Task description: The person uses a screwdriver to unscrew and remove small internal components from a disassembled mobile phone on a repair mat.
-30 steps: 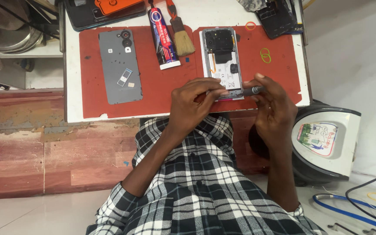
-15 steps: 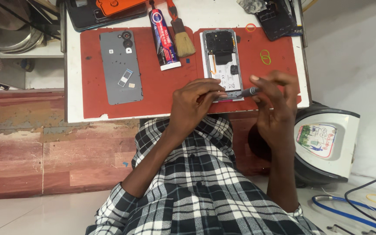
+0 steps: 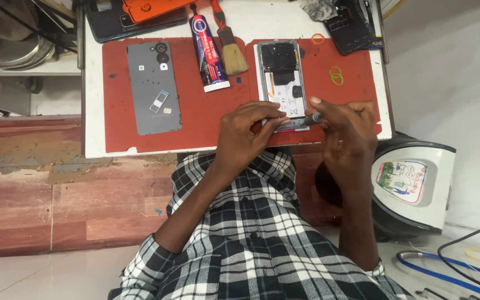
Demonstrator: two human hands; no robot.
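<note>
Head view looks straight down on your two hands working at the near edge of a white counter [image 3: 93,83] covered by a red rubber mat [image 3: 206,119]. Your left hand [image 3: 248,130] rests on the lower end of an opened smartphone with its back removed, battery and black inner shields exposed [image 3: 281,72], with the fingers curled together and pressing it flat to the mat. Your right hand [image 3: 346,130] pinches a slim grey-tipped screwdriver [image 3: 312,118] between thumb and fingertips, its tip aimed at the phone's bottom end, just beside your left fingers.

Judging by how things lie, the opening stage is already behind you: the grey back cover with camera holes [image 3: 154,86] lies face down well apart to the left, with a small card tray on it. The upper shields and battery look to be in place, so the inner work at the bottom edge is what you have in hand.

Between cover and phone sit a tube of adhesive with a red and blue label [image 3: 208,53] and a wooden-handled brush [image 3: 230,47]. Yellow and orange rubber bands [image 3: 336,75] lie right of the phone.
</note>
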